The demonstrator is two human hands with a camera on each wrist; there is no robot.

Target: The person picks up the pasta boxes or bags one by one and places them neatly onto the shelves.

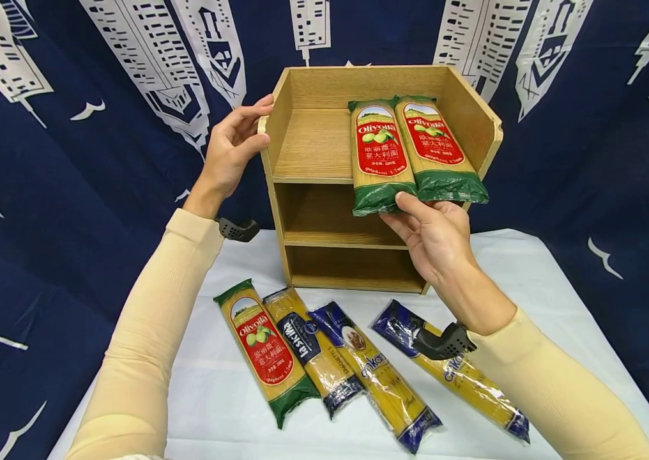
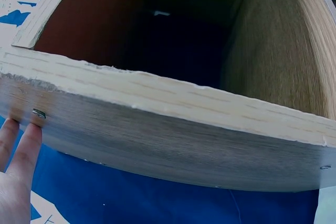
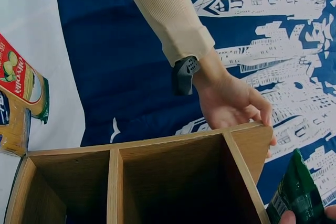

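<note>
My left hand (image 1: 230, 150) rests against the left side panel of a small wooden shelf unit (image 1: 281, 211). Two straight fingers (image 2: 26, 150) touch the panel's outer face in the left wrist view. My right hand (image 1: 439, 239) pinches the green lower end of an Olivoila spaghetti pack (image 1: 383, 156), thumb on top and fingers underneath. That pack lies on the top shelf, its near end jutting past the front edge. Beside it on the right lies a second Olivoila spaghetti pack (image 1: 436, 147). The right wrist view shows a green pack end (image 3: 296, 195) by the fingertips.
On the white tablecloth (image 1: 198, 390) before the unit lie another Olivoila pack (image 1: 267, 351), a La Sicilia spaghetti pack (image 1: 313, 348) and two blue-ended spaghetti packs, one (image 1: 376, 374) near the middle, the other (image 1: 474, 386) partly under my right forearm. A patterned blue curtain (image 1: 129, 191) hangs behind.
</note>
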